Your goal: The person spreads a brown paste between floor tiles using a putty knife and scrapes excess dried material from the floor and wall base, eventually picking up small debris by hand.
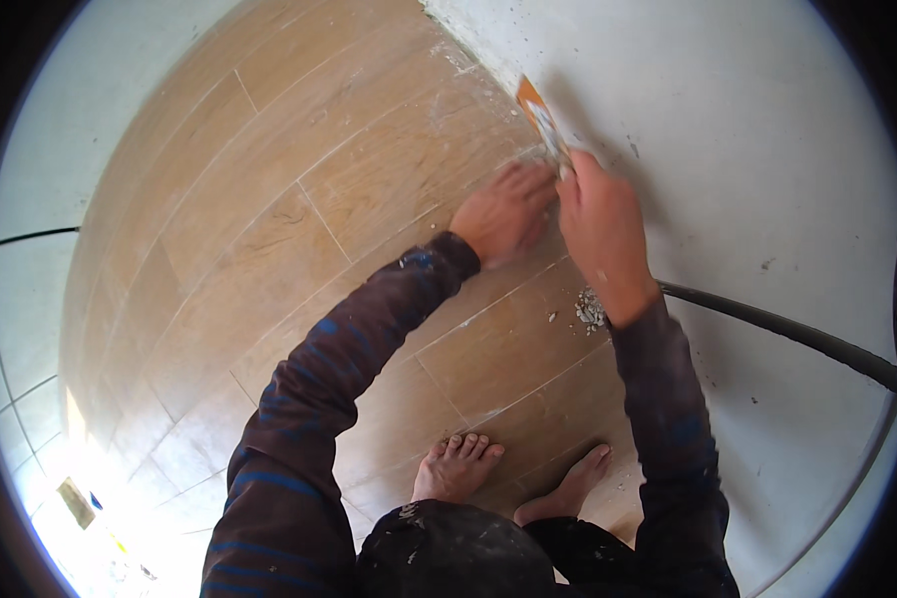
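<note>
My right hand (605, 224) is closed around a scraper (543, 118), which looks like a putty knife with an orange-brown end and whitish smears. Its far end points up along the foot of the white wall (728, 130), where the wall meets the wood-look tile floor (369, 189). My left hand (508, 211) is low over the tiles, just left of the scraper. Its fingers bend toward the wall edge and are blurred, so whether they hold anything is unclear.
A small heap of pale rubble (590, 311) lies on the floor beside my right wrist. White crumbs and dust (468, 65) line the wall's foot. A dark cable (787, 334) runs across the wall at right. My bare feet (458, 466) stand below; a pale wall (120, 90) rises at left.
</note>
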Action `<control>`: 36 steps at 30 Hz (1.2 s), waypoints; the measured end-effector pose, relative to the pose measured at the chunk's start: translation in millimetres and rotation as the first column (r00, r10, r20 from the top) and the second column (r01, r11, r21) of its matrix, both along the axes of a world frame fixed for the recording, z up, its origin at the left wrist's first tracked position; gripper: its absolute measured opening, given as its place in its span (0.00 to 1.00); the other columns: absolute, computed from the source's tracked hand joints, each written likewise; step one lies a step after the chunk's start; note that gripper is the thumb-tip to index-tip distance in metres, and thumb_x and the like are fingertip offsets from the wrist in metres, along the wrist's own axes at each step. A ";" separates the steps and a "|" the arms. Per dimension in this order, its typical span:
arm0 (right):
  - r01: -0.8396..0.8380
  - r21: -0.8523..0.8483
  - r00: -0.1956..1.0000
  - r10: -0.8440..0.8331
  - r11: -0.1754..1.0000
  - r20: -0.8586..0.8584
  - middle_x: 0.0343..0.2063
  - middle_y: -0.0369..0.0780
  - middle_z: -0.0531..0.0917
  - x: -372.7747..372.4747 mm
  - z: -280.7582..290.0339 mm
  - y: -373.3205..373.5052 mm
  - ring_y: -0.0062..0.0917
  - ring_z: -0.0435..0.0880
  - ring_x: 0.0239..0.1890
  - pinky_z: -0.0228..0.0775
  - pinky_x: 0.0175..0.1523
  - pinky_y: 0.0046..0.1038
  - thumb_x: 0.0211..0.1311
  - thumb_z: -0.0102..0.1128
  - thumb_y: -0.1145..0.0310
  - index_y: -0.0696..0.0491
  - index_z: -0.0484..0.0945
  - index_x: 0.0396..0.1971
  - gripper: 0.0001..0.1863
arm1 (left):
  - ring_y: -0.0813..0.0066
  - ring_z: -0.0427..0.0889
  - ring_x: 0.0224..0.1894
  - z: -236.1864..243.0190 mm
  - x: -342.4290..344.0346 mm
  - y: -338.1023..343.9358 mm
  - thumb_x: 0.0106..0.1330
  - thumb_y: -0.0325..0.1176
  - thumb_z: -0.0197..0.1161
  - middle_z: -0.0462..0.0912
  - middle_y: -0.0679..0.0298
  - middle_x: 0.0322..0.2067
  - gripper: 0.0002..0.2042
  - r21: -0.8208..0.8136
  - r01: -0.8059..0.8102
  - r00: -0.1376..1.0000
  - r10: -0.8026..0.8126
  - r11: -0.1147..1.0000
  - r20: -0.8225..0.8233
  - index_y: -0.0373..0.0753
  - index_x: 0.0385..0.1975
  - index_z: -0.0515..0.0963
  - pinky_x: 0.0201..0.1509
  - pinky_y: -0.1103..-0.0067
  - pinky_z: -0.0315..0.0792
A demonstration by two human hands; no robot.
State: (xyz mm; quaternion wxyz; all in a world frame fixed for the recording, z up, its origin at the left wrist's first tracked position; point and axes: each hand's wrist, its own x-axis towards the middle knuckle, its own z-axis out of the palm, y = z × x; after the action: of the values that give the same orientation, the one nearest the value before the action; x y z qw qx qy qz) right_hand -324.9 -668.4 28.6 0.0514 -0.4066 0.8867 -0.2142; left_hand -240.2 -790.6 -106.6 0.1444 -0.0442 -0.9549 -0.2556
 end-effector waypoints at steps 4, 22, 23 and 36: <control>-0.046 0.187 0.976 0.084 0.981 -0.203 0.35 0.54 0.88 -35.6 -33.9 -89.3 0.53 0.89 0.41 0.81 0.45 0.50 0.72 0.50 0.71 0.58 0.79 0.39 0.09 | 0.52 0.68 0.72 2.8 41.8 28.9 0.65 0.31 0.63 0.75 0.50 0.65 0.23 0.227 -0.039 0.997 0.053 0.973 -0.058 0.35 0.61 0.75 0.81 0.58 0.56; -0.111 0.383 0.930 0.232 0.917 -0.285 0.38 0.56 0.87 -62.1 -15.4 -119.2 0.57 0.87 0.43 0.80 0.51 0.51 0.67 0.54 0.72 0.60 0.83 0.39 0.10 | 0.53 0.51 0.82 5.6 51.7 -0.3 0.74 0.44 0.54 0.56 0.50 0.79 0.33 -0.042 -0.712 0.693 0.711 0.701 0.119 0.35 0.76 0.61 0.84 0.52 0.42; -0.123 0.384 0.932 0.239 0.915 -0.272 0.38 0.57 0.87 -65.2 -18.9 -127.8 0.57 0.87 0.43 0.80 0.51 0.51 0.67 0.54 0.72 0.60 0.82 0.39 0.10 | 0.53 0.51 0.82 6.3 49.2 1.5 0.74 0.44 0.54 0.56 0.50 0.79 0.33 -0.032 -0.707 0.699 0.705 0.706 0.120 0.35 0.76 0.61 0.84 0.52 0.42; -0.107 0.375 0.941 0.215 0.921 -0.260 0.39 0.57 0.88 -57.6 -18.6 -137.1 0.55 0.88 0.45 0.80 0.52 0.51 0.66 0.55 0.71 0.60 0.85 0.37 0.11 | 0.53 0.51 0.82 6.5 54.8 -1.9 0.73 0.46 0.54 0.57 0.50 0.79 0.34 -0.044 -0.717 0.686 0.716 0.695 0.131 0.35 0.76 0.62 0.85 0.53 0.42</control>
State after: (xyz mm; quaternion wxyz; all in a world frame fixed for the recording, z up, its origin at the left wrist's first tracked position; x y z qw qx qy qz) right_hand -382.5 -805.5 10.0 0.0082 -0.4902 0.8714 0.0181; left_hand -185.4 -792.5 -100.1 0.1667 0.3504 -0.9026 -0.1865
